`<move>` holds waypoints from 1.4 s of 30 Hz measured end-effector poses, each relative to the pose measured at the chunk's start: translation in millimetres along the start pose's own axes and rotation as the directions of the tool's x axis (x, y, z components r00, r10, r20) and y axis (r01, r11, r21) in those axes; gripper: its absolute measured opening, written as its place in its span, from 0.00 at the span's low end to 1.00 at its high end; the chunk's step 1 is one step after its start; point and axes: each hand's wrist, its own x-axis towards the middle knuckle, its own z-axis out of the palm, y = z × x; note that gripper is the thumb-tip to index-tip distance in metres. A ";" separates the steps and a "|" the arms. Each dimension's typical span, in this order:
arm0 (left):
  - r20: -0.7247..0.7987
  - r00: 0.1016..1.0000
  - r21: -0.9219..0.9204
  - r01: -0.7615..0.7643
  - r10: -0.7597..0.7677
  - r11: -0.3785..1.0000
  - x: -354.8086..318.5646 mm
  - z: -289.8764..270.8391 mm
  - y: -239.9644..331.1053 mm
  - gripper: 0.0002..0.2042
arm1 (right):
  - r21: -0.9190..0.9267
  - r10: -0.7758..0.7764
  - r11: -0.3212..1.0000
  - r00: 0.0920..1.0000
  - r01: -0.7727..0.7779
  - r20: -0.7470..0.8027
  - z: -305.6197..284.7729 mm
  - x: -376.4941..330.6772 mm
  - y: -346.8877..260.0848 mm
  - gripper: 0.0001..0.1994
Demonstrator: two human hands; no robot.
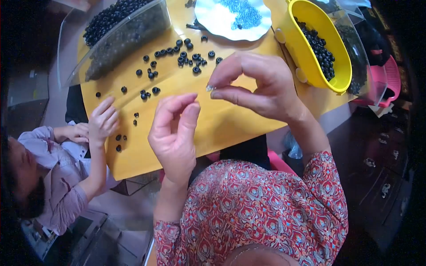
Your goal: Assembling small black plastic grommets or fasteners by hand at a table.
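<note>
Pinching a tiny pale bead [209, 88] between thumb and forefinger, the right hand [262, 86] holds it above the yellow tabletop [230, 124]; light, hard and slippery, it likely needs fingertip grip. The left hand [174, 133] hovers half-curled, empty. Loose black beads [186, 55] lie at 11 o'clock; another person's hand [103, 120] rests at 9 o'clock.
</note>
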 end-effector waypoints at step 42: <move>0.123 0.745 0.348 -0.651 0.656 0.675 -68.4 -11.3 25.8 0.10 | 0.118 -0.138 0.983 0.989 0.143 -0.049 54.0 -57.4 -72.5 0.07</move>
